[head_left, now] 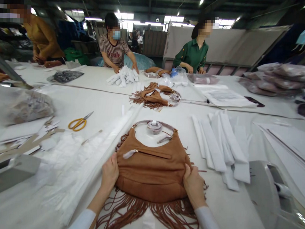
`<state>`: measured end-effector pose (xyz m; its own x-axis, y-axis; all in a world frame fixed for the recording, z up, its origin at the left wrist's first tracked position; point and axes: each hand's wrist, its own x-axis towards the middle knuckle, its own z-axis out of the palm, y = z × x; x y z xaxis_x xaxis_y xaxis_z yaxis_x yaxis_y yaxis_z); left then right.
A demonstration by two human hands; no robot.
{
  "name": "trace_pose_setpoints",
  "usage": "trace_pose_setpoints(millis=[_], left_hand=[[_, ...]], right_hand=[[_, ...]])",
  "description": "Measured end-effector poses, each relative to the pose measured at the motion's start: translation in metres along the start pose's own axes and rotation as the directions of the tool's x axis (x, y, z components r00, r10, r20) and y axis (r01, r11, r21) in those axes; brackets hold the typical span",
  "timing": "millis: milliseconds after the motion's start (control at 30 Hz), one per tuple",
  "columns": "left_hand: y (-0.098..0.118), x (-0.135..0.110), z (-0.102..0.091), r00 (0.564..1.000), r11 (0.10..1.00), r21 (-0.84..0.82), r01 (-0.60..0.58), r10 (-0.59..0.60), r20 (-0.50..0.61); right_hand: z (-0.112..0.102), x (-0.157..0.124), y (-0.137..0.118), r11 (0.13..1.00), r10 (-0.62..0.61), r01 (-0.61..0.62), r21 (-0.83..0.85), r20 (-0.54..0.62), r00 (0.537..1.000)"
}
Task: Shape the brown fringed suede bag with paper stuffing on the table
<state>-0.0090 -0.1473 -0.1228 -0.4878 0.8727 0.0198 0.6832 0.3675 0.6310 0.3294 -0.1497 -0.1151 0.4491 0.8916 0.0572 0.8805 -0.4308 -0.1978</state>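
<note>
A brown fringed handbag (150, 171) lies on the white table in front of me, its strap pointing away and its long fringe spread toward me. On its upper face is a zip pocket whose pull is wrapped in white. My left hand (110, 171) grips the bag's left side, fingers curled around the edge. At the right side, my right hand (193, 182) holds the bag with the thumb on top and the other fingers mostly hidden. A wrapped coil (154, 127) lies inside the strap's loop.
White foam strips (221, 143) lie to the right, beside a grey dispenser (272, 195). Yellow-handled scissors (79, 122) and clear plastic sheets (73, 168) are on the left. Another fringed bag (155, 96) lies farther off. Several people stand across the table, one handling white strips (123, 75).
</note>
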Motion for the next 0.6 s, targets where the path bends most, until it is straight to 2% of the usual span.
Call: trace_pose_setpoints(millis=[167,400,600], left_hand=[[-0.008,-0.006,0.001,0.997,0.997,0.051,-0.055,0.052,0.06],[-0.027,-0.012,0.013,0.982,0.966,0.184,-0.181,0.166,0.094],[-0.024,-0.013,0.014,0.987,0.954,0.261,-0.147,0.122,0.107]], right_hand=[[-0.002,0.0,0.001,0.995,-0.007,0.011,-0.098,0.043,0.999],[0.005,0.004,0.002,0.979,0.04,-0.02,-0.201,0.092,0.995],[0.013,0.002,0.002,0.95,0.029,-0.026,-0.31,0.005,1.0]])
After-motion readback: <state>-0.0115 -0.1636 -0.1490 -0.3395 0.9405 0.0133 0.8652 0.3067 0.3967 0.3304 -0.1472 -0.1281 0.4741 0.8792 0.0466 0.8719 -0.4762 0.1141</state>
